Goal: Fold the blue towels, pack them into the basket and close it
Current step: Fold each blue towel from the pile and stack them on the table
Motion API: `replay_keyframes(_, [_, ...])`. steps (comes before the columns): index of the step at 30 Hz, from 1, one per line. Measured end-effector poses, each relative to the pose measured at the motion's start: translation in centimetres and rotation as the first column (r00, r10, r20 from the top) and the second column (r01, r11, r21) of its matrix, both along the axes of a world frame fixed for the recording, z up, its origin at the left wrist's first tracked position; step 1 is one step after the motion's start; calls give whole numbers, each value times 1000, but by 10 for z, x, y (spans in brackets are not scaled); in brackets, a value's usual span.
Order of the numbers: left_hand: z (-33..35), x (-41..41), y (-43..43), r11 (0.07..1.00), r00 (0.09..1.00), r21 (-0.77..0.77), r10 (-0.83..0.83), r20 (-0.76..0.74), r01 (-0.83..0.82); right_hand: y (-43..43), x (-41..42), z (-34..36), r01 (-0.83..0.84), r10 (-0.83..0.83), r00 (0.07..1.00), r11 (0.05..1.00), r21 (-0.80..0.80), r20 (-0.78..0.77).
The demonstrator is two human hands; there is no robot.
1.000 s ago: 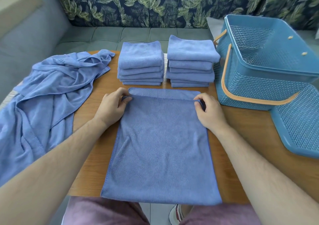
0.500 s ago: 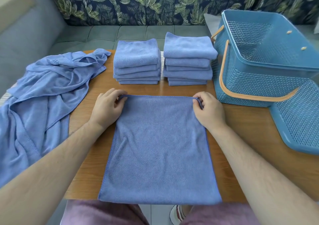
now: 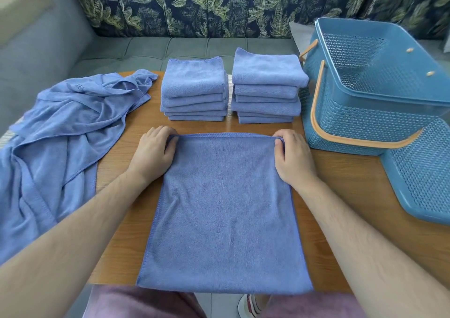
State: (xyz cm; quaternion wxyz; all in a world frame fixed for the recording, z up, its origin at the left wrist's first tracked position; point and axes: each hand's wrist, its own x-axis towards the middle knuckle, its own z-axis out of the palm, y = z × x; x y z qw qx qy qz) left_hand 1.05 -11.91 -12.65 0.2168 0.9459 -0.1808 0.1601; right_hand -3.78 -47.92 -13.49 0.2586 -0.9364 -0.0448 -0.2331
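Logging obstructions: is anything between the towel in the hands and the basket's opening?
Nothing visible. The left hand and right hand pinch the far corners of the towel; the basket stands open to its right, lid off beside it, handle folded down.

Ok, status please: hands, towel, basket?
Left hand and right hand each pinch a far corner of the towel, flat on the table. Basket open, lid beside it. Nothing blocking.

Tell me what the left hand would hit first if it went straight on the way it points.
Probably the left stack of folded towels: the left hand, gripping the towel at its far corner, points away toward it, with only bare table between. Depth is uncertain.
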Motion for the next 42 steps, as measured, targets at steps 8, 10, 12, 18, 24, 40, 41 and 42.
replay_keyframes(8, [1,0,1,991,997,-135,-26,-68,17,-6,-1,2,-12,14,1000,973,229,-7])
replay_keyframes(10, [3,1,1,986,993,-166,-9,-115,-11,-8,0,2,16,-8,1000,958,286,-29])
replay_keyframes(12, [5,2,2,978,987,-204,15,-160,-48,-8,0,2,36,-18,998,946,322,-59])
replay_keyframes(18, [13,0,2,940,943,-299,59,-328,-163,-6,-3,8,95,-47,990,917,387,-131])
replay_keyframes(24, [42,-3,3,825,843,-503,-64,-535,-256,-1,-13,36,194,-80,968,841,505,-239])
replay_keyframes(40, [239,-37,18,699,965,-714,-152,-214,-48,14,-34,240,50,-63,998,888,457,13])
replay_keyframes(41, [249,-43,19,694,969,-719,-151,-196,-38,16,-39,251,48,-60,998,901,431,14])
replay_keyframes(42, [257,-49,19,692,973,-721,-146,-181,-30,17,-44,262,44,-53,999,909,415,11])
